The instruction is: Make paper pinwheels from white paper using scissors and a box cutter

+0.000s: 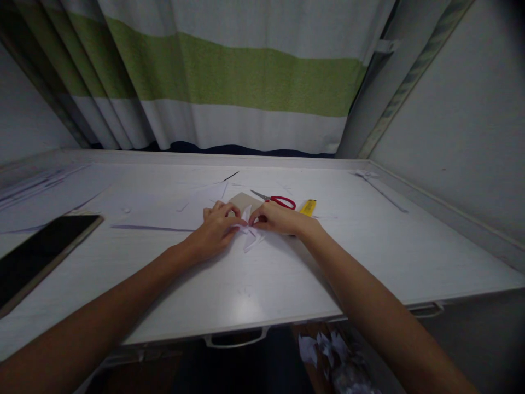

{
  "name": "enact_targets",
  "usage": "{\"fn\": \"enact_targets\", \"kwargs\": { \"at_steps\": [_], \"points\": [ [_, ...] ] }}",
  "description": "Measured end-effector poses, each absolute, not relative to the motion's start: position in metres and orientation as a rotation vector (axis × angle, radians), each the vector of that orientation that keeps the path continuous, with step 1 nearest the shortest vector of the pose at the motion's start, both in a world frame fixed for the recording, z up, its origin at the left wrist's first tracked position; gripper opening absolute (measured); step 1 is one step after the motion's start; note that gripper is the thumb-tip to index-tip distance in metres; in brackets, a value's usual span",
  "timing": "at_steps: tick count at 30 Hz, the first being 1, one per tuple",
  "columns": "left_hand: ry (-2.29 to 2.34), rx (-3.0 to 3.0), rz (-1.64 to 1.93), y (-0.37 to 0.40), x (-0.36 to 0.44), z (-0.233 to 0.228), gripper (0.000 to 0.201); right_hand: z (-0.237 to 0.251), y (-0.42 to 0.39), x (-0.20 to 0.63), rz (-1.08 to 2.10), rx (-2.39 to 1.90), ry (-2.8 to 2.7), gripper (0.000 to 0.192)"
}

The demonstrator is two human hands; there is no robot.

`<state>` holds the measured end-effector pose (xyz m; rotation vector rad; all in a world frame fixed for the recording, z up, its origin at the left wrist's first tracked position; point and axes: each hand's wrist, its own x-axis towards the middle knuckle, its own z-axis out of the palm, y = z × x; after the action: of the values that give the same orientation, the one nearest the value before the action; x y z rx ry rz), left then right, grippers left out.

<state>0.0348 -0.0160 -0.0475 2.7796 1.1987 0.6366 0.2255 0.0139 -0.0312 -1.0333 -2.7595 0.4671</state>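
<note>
both forearms angle inward over desk [241, 290]; left hand [219, 227], right hand [275, 218] pinch folded white paper [251, 241], fingertips nearly meeting

We see a folded piece [253, 238] of thin, matt white paper with crisp creases. Flat sheets [164, 210] of the same-looking smooth, matt paper lie to the left, and the beige card [241, 198] looks like dull cardboard. The white tabletop [241, 295] appears smooth and painted, faintly streaked, with a soft sheen where light pools near its front edge. We make out grey metal blades and smooth red plastic handles on the scissors [273, 198], yellow plastic on the cutter [309, 207], a sleek dark screen on the phone [45, 246], and soft woven cloth in the curtain [262, 75].
</note>
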Motion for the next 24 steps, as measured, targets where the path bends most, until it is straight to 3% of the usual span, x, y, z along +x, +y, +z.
{"fn": "enact_targets", "kwargs": {
  "at_steps": [16, 24],
  "points": [
    [1.024, 3.142, 0.452, -0.0231, 0.0345, -0.0556, 0.033, -0.0254, 0.0107, 0.2217, 0.471, -1.022, -2.798, 0.023],
    [0.95, 3.225, 0.315, -0.0198, 0.0276, -0.0508, 0.025, -0.0247, 0.0046, 0.2191, 0.636, -0.908, -2.844, 0.024]
  ]
}}
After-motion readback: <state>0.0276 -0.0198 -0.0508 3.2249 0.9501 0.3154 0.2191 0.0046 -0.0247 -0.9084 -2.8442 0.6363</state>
